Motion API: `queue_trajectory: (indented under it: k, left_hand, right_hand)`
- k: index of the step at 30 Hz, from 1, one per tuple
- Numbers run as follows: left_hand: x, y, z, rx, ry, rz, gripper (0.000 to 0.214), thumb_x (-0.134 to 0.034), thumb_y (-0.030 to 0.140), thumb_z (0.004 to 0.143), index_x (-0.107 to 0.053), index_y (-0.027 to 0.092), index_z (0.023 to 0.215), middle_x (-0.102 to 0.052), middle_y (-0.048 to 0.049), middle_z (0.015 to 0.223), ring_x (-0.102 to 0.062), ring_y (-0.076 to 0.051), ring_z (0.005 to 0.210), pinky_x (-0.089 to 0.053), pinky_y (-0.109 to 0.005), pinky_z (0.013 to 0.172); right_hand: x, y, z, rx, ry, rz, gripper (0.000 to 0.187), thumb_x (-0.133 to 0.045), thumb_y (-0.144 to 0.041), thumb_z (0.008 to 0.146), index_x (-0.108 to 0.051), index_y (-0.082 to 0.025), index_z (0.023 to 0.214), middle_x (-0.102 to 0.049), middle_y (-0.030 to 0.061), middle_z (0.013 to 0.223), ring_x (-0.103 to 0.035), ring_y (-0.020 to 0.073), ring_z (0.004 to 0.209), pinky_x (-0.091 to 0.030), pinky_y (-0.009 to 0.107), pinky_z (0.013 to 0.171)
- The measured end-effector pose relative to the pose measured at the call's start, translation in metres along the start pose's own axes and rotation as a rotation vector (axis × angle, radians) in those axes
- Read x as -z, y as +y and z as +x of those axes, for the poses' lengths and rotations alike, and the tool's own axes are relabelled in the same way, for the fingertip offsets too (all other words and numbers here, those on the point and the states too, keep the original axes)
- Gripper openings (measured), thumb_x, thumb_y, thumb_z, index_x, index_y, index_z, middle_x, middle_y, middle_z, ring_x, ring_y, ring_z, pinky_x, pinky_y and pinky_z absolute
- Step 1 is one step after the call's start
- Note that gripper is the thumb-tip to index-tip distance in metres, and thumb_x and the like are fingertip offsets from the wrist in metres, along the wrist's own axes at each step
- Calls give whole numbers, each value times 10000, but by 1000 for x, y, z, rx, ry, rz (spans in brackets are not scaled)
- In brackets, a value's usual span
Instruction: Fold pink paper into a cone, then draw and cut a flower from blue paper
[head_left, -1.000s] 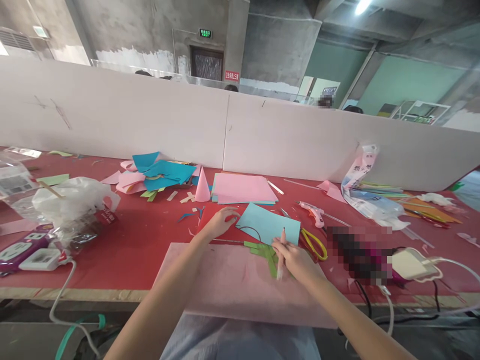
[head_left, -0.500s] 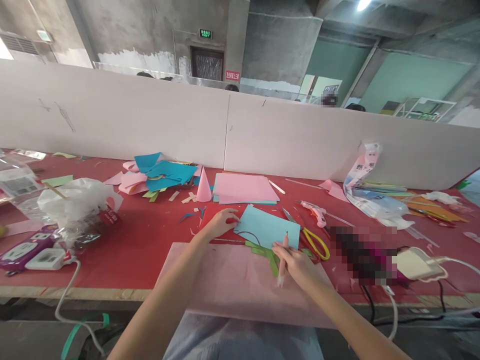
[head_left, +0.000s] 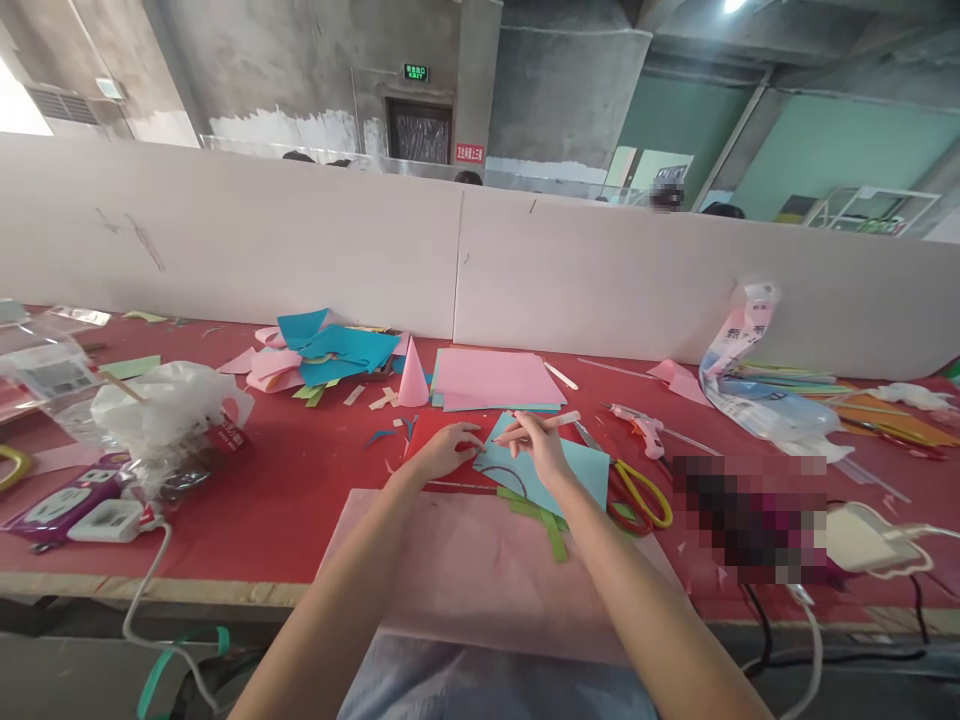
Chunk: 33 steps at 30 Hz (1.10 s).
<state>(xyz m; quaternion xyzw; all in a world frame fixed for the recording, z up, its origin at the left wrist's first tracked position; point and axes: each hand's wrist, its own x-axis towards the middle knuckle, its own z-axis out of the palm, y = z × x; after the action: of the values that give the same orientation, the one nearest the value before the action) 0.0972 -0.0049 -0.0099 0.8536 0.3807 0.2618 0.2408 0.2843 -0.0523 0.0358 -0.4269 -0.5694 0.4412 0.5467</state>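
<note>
A light-blue sheet of paper (head_left: 581, 478) lies at a slant on the table, with a dark curved line drawn near its left side. My right hand (head_left: 543, 452) is over the sheet's upper left part, closed around a pink marker (head_left: 562, 421) whose tip points left. At the sheet's left edge rests my left hand (head_left: 448, 450), fingers curved and slightly apart, with nothing visible in them. Green paper strips (head_left: 553, 537) stick out under the sheet's lower edge. Scissors with yellow and red handles (head_left: 646, 492) lie just right of the sheet.
Behind the sheet are a pink paper cone (head_left: 412, 376) and a stack of coloured paper (head_left: 499, 380). A glue gun (head_left: 637, 430) lies to the right. Paper scraps (head_left: 341, 345), a plastic bag (head_left: 172, 400) and a purple power strip (head_left: 67, 495) are on the left. A white partition (head_left: 315, 240) borders the table.
My right hand has moved up and left across the blue sheet, and the marker has turned from upright to nearly level. My left hand stays at the sheet's left edge.
</note>
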Motion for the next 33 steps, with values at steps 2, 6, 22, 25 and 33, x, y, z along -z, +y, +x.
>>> queue_trajectory:
  k: [2, 6, 22, 25, 33]
  left_hand:
    - [0, -1, 0, -9, -2, 4, 257, -465, 217, 791, -677, 257, 929, -495, -2, 1269, -483, -191, 1128, -381, -305, 975]
    - [-1, -2, 2, -20, -2, 3, 234, -508, 254, 776, -677, 252, 938, -501, -9, 1265, -476, -207, 1136, -377, -306, 974]
    - [-1, 0, 0, 33, 49, -56, 195, -543, 173, 723, -676, 236, 853, -532, -12, 1223, -496, -195, 1114, -391, -293, 958]
    - [-1, -2, 1, 26, 44, -43, 191, -528, 186, 738, -678, 230, 847, -524, -15, 1232, -506, -196, 1100, -394, -286, 953]
    - [-2, -5, 2, -6, 34, -3, 301, -430, 99, 741, -675, 230, 857, -521, -5, 1238, -506, -170, 1098, -373, -278, 972]
  right_hand:
    - [-5, 16, 7, -56, 36, 28, 407, -450, -448, 801, -541, -174, 514, -552, 8, 459, -427, 92, 387, -418, 251, 484]
    - [-6, 36, 6, -93, 27, -33, 338, -513, -428, 761, -418, -205, 524, -511, -32, 366, -382, 82, 344, -357, 225, 447]
    - [-6, 40, 1, -5, 2, -179, 341, -515, -448, 765, -383, -217, 552, -538, -29, 395, -465, 107, 384, -354, 225, 450]
    - [-6, 41, 1, -7, 1, -173, 338, -515, -446, 772, -386, -215, 560, -572, -25, 427, -476, 106, 394, -355, 221, 454]
    - [-6, 47, 3, -16, -4, -209, 335, -515, -451, 766, -393, -216, 560, -593, -12, 445, -496, 114, 397, -363, 225, 452]
